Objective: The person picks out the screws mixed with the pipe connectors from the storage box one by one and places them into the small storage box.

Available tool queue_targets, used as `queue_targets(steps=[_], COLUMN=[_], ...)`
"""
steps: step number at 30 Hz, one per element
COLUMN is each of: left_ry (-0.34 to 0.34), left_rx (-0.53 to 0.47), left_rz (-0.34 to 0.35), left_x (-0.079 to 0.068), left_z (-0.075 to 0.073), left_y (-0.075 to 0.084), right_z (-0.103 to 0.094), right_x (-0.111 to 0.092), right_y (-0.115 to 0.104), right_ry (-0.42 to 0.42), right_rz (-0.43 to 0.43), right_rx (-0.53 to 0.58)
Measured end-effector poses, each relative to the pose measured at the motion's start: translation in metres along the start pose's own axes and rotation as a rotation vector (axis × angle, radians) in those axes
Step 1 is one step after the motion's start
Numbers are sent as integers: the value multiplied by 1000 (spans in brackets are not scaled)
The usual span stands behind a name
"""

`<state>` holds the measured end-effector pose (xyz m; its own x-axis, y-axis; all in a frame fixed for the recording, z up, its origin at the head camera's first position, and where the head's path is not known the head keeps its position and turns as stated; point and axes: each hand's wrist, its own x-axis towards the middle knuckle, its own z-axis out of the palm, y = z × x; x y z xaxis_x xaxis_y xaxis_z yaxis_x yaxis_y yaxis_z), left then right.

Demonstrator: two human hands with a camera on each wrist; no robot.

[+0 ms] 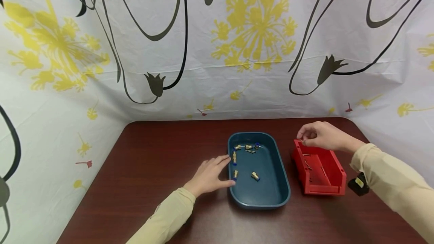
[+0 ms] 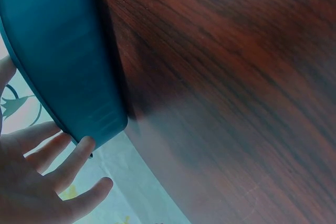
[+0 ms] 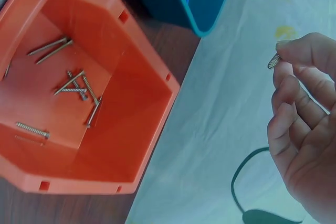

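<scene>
Between thumb and index finger, my right hand [image 1: 318, 135] pinches a small screw [image 3: 273, 61]. That hand is over the far end of the red bin [image 1: 323, 190]. Several screws [image 3: 94, 90] lie scattered on the bin's floor in the right wrist view. My left hand [image 1: 210, 177] rests against the left rim of the blue-green tray [image 1: 271, 157], fingers spread and fairly straight. Inside the tray are several brass fittings with blue ends, one fitting [image 1: 255, 176] lying near the middle. A few thin screws [image 1: 250, 151] lie beside the fittings at the tray's far end.
The dark reddish wooden table [image 1: 162, 165] carries the tray and, to its right, the bin. A white patterned cloth [image 1: 203, 59] hangs behind the table and along its sides. A black device [image 1: 358, 184] is strapped under the right wrist.
</scene>
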<state>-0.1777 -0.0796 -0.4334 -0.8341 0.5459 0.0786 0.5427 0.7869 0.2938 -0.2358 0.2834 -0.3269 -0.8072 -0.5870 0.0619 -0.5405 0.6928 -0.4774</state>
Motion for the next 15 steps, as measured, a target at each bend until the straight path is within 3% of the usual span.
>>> queue_targets(steps=[15], left_ry=[-5], left_rx=[1], left_rz=[-6], left_x=[0], left_z=[0], left_y=[1], right_z=[-4], right_x=[-18], right_y=[24], right_ry=[23], right_rz=[104], right_rx=[-31])
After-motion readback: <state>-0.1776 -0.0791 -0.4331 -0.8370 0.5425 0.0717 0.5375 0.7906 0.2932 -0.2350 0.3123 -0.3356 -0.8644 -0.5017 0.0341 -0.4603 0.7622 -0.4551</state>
